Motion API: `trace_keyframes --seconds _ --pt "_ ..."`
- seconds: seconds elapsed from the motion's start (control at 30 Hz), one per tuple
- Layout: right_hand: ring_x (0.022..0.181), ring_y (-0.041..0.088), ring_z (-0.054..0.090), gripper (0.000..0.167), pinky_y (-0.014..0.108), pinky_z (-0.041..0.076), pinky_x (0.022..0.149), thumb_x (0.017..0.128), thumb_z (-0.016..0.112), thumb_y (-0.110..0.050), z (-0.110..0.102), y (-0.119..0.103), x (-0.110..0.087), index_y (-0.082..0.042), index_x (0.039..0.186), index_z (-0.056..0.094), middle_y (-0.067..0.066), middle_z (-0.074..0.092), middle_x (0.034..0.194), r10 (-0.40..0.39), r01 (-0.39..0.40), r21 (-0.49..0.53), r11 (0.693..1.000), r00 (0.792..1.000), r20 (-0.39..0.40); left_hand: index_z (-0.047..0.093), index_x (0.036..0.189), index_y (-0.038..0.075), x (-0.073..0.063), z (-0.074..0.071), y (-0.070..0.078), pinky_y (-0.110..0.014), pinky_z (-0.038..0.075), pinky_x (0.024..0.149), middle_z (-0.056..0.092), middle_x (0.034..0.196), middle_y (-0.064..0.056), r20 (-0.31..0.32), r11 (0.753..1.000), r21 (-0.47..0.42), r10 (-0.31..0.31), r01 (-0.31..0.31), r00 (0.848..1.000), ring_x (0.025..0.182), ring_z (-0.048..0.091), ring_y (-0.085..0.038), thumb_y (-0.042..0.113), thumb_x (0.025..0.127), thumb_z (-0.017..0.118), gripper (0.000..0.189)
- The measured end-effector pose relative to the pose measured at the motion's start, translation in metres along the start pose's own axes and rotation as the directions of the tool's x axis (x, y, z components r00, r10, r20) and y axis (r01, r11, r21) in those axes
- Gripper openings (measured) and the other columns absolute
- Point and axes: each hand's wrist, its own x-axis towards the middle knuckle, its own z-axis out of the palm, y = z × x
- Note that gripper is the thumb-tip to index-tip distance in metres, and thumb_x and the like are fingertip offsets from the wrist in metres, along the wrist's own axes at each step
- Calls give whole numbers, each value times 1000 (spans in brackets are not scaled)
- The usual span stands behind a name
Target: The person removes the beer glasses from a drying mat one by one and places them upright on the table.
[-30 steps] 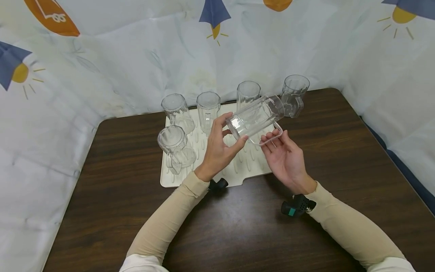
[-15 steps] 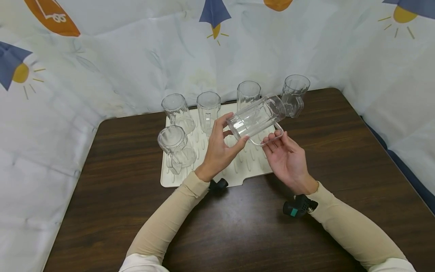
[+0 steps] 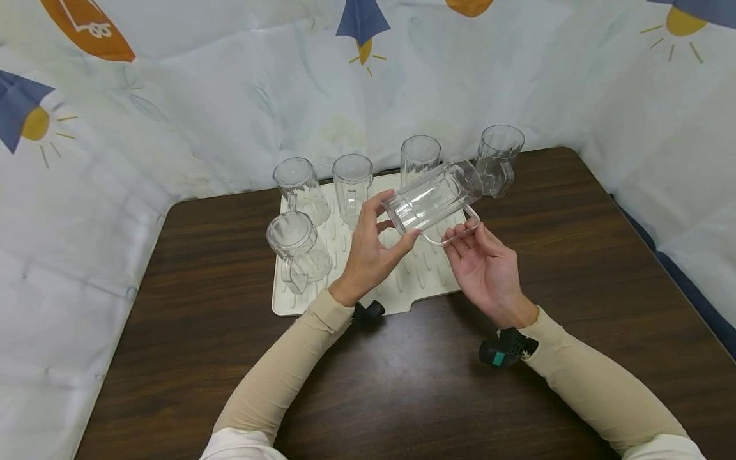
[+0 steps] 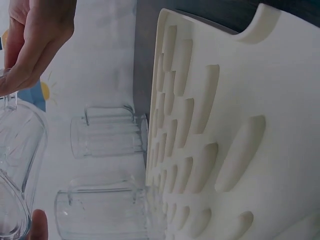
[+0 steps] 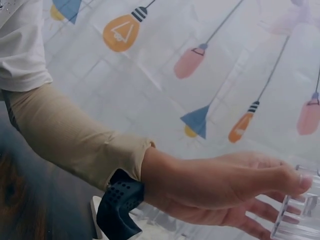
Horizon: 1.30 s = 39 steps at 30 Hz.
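Note:
A clear glass mug (image 3: 434, 198) is held tilted in the air above a cream drying mat (image 3: 397, 300). My left hand (image 3: 370, 249) grips its lower left end, thumb and fingers on opposite sides. On the mug's underside, the fingers of my right hand (image 3: 483, 275) curl at the handle (image 3: 460, 237), palm turned up. The left wrist view shows the right hand (image 4: 42, 40) from the side, fingers on the handle, while a left fingertip (image 4: 38, 226) shows below. In the right wrist view the left hand (image 5: 220, 185) holds the mug's end (image 5: 300, 215).
Other clear mugs stand around: a front left mug (image 3: 299, 249), a back left mug (image 3: 301, 191), a middle mug (image 3: 352, 182) and one behind the held mug (image 3: 420, 156). Another mug (image 3: 500, 160) stands at the far right. A patterned white curtain (image 3: 230, 96) hangs behind the dark wooden table (image 3: 402, 383).
My right hand has shifted very slightly to the right along the handle. The held mug and my left hand stay nearly still.

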Motion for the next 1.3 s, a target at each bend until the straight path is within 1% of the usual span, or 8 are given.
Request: trace_keyframes --seconds 0.13,0.37,0.6,0.73,0.9,1.0,1.1,1.3 --pt "106 27 67 36 32 56 105 114 34 -18 2 0 -1 -1 104 64 14 71 104 -15 15 14 1000 999 -31 33 152 -3 0 2 1 -34 60 101 44 147 -21 10 1000 -20 -19 19 1000 136 55 -32 11 92 75 75" --pt "106 29 67 38 34 56 106 113 33 -16 7 -1 -2 2 104 65 15 71 102 -25 25 71 997 1000 -9 32 154 -1 0 1 4 -36 60 102 44 148 -19 22 999 -14 -41 41 999 141 53 -31 14 92 75 76" --pt "107 28 66 39 35 56 106 114 33 -17 15 -3 -4 2 102 65 14 70 100 -37 38 64 997 999 -25 28 161 3 1 -2 10 -32 58 105 40 157 -17 43 997 -27 -77 79 996 144 51 -30 15 93 75 83" --pt "106 28 66 39 35 56 106 114 33 -17 19 -5 -6 3 103 65 15 70 101 -53 56 75 996 998 -32 26 162 4 1 -3 11 -31 58 105 42 154 -18 43 998 -33 -56 58 997 144 51 -29 15 92 76 87" --pt "105 31 67 37 37 56 105 113 34 -15 21 -9 -7 5 105 64 18 71 101 -73 75 134 988 997 -17 26 162 5 0 -7 13 -35 58 105 45 151 -19 36 999 -23 -22 23 999 145 51 -28 14 91 77 88" --pt "105 33 67 36 39 57 103 113 34 -14 22 -10 -7 6 105 63 18 71 100 -81 81 161 984 997 -6 27 163 7 -1 -11 14 -33 58 106 46 152 -18 34 1000 12 -15 15 999 145 51 -28 16 92 76 87" --pt "104 34 67 35 40 57 102 112 35 -13 22 -11 -7 7 106 63 18 71 99 -85 85 174 981 996 -7 26 163 6 -1 -15 17 -32 57 106 46 152 -19 36 999 48 -1 0 999 145 51 -30 18 94 74 84" --pt "102 35 67 31 42 57 101 111 39 -11 24 -16 -5 8 106 63 19 71 98 -94 96 199 975 995 -18 25 163 2 -1 -27 25 -37 57 106 47 152 -21 37 995 87 48 -51 998 146 50 -29 15 96 72 83"
